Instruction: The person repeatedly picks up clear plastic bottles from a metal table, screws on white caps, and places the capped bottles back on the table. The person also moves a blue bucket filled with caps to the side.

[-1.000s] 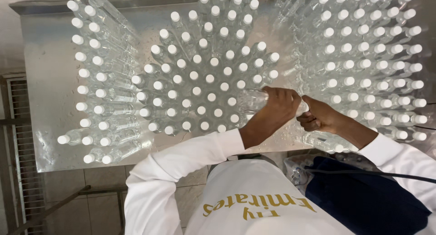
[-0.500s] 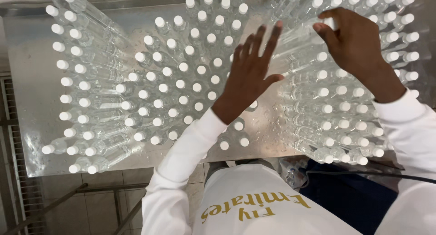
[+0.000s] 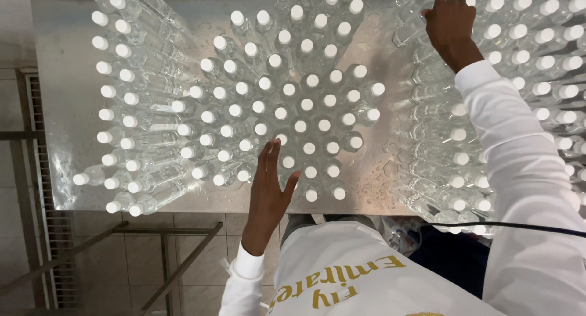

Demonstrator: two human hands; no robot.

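Clear capped bottles (image 3: 299, 108) stand packed upright on the wet steel table (image 3: 67, 96). Left hand (image 3: 271, 185) lies flat, fingers spread, against the near bottles; right hand (image 3: 450, 20) rests curled on far-right bottles, grip unclear.

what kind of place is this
Likely a water bottling or packing plant: a wet steel table crowded with clear white-capped bottles, a floor drain grate alongside, and the left hand and right hand sorting the bottles.

Clear plastic bottles (image 3: 287, 102) with white round caps are packed upright across the wet metal desk (image 3: 67, 60). No labels, signs or screens are seen.
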